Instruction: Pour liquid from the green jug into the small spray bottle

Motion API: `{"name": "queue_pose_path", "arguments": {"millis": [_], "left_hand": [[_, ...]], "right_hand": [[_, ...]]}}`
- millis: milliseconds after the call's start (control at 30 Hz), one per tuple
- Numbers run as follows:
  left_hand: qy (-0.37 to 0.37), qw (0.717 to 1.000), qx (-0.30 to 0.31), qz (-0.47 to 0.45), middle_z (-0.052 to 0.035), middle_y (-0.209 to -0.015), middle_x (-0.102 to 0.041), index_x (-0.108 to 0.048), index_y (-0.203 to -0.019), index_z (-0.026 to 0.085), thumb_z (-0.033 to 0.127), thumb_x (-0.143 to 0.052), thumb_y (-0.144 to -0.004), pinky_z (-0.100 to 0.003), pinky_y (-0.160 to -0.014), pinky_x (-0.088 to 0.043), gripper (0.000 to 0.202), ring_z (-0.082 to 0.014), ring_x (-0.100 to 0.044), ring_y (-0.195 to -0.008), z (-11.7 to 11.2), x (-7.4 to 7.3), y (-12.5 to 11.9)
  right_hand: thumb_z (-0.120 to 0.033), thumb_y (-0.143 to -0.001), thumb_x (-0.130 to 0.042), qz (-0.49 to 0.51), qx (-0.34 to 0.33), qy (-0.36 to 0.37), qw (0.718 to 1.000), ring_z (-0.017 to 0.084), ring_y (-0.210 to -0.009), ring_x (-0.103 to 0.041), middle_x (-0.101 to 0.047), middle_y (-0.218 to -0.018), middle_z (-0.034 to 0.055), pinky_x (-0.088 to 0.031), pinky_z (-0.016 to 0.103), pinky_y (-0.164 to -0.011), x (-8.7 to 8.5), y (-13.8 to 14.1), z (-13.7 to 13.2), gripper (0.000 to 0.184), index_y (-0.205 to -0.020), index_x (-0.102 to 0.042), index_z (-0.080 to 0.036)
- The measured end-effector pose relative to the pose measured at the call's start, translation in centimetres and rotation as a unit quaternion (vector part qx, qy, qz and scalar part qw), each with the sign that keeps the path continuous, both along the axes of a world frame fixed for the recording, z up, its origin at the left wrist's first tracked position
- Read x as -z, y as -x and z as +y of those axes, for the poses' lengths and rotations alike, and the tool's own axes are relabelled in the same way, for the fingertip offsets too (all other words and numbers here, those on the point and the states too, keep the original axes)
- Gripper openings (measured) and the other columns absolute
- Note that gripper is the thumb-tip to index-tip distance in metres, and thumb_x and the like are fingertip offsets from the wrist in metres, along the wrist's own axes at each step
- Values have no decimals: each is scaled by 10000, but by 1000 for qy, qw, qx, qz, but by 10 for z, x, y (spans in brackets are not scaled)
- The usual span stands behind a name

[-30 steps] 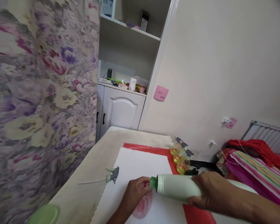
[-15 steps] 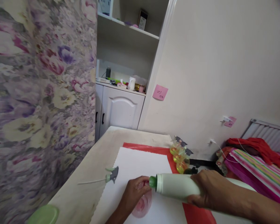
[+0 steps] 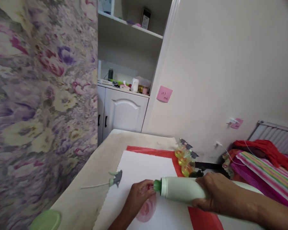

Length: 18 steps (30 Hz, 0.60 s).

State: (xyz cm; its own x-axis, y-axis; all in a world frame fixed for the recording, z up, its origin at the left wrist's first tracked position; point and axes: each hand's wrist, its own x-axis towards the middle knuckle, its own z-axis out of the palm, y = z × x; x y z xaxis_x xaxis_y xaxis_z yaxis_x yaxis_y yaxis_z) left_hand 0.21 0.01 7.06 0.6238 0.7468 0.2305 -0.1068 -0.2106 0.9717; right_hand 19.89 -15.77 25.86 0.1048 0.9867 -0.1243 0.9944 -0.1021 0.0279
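I count one green bottle (image 3: 180,190), one pink bottle (image 3: 147,209), one spray head (image 3: 116,180), one lid (image 3: 46,220) by the table's (image 3: 139,136) left edge, and at least three yellow bottles (image 3: 187,170) overlapping along its right edge. The right hand (image 3: 212,193) grips the green bottle nearly level, spout at the pink bottle's mouth; the left hand (image 3: 140,193) curls round that neck, over the paper (image 3: 144,166). Fingers hide the mouth; the lid is cut off.

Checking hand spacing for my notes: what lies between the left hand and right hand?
In the head view, the front end of the pale green bottle and its green spout lie between the left hand and right hand.
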Motion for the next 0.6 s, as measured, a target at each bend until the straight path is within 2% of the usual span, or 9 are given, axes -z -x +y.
{"name": "queue_pose_path", "arguments": {"millis": [200, 600], "left_hand": [[7, 1000, -4, 4, -39, -900, -769, -741, -907, 186, 259, -666, -728, -293, -807, -480, 207, -234, -666, -895, -3, -4, -2], [-2, 1000, -11, 10, -40, -892, -769, -741, -904, 187, 255, -672, -730, -286, -797, -477, 199, -232, -667, -883, -2, 1, -7]], "right_hand": [[-479, -726, -624, -4, -5, -3, 1000, 277, -668, -697, -753, -751, 82, -367, 300, -547, 2, -4, 0, 273, -807, -722, -237], [-500, -718, -624, -15, 0, -5, 1000, 292, -681, -702, -754, -760, 95, -396, 316, -564, 2, -9, -1, 309, -801, -720, -218]]}}
